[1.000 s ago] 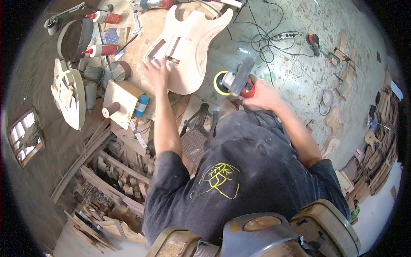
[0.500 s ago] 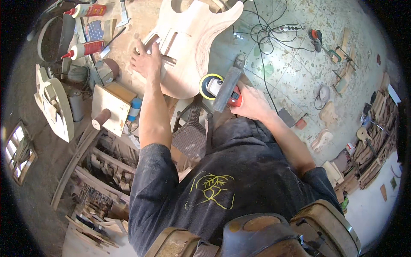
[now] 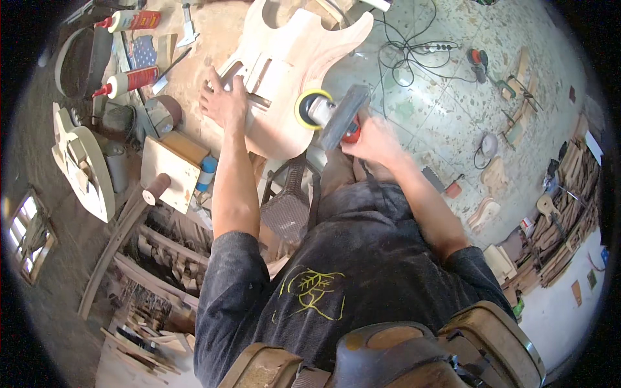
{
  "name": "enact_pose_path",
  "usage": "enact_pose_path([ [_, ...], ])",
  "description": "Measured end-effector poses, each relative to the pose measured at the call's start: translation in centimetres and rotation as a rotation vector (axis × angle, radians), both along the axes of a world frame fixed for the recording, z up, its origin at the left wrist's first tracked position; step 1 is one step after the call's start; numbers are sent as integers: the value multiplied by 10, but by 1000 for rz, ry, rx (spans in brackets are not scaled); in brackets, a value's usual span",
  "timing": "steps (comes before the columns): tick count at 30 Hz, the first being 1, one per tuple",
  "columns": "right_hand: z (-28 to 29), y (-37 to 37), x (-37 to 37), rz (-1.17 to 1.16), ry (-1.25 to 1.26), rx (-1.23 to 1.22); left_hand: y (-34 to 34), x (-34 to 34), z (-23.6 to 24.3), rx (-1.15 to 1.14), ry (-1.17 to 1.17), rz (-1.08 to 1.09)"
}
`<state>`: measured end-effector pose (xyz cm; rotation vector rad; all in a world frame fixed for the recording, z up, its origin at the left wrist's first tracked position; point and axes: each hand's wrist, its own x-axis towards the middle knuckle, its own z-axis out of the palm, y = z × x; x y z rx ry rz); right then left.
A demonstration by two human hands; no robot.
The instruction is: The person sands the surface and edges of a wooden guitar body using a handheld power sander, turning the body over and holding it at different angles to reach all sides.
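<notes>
A pale wooden electric guitar body (image 3: 284, 123) with routed cavities lies on the bench. My left hand (image 3: 224, 100) rests on its left side, fingers spread, the thumb beside a cavity. In my right hand (image 3: 375, 141) is a power sander (image 3: 322, 111) with a round yellow-rimmed pad, a metal head and a red part at the grip. A long dark grey block on the tool hides part of it. The pad is tilted on edge by the body's lower right edge; whether it touches the wood, I cannot tell. Motion blurs this hand slightly.
Two red-and-white glue bottles (image 3: 132, 82) and a caliper (image 3: 188, 26) lie on the bench (image 3: 184, 71). Another guitar body (image 3: 84, 165) is at far left, near a board with a wooden spindle (image 3: 156, 189). Black cable (image 3: 401, 58) coils on the floor; a woven-seat stool (image 3: 284, 207) stands below.
My right hand has brought the sander up and slightly left, nearer the guitar body's edge. My left hand keeps its place on the wood. The view has shifted a little.
</notes>
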<state>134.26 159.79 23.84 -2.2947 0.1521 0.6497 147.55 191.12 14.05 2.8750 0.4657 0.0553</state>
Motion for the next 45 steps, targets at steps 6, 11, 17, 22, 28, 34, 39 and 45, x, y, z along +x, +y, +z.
enact_pose_path([
  [6, -9, 10, 4, -93, 19, -66, -3, 1, 1, 23, 16, -1],
  [11, -3, 12, 9, -61, -8, -59, 0, -1, 1, 42, 45, 17],
  [17, -11, 14, 11, -287, -44, -57, 0, 1, -1, 38, 27, 9],
  [22, -18, 11, 17, -357, -50, -115, 0, 2, -1, 22, 19, 10],
  [28, -21, -15, 30, -572, -204, -113, 3, 2, -4, 41, 32, 22],
  [34, 3, -51, 50, -453, -198, -250, -2, 1, 4, -10, 32, 31],
  [39, 3, -40, 54, -140, -155, -343, 1, -2, 6, -14, -7, 10],
  [45, -11, -37, 60, 55, -301, -301, 0, -2, 7, -23, -18, -1],
])
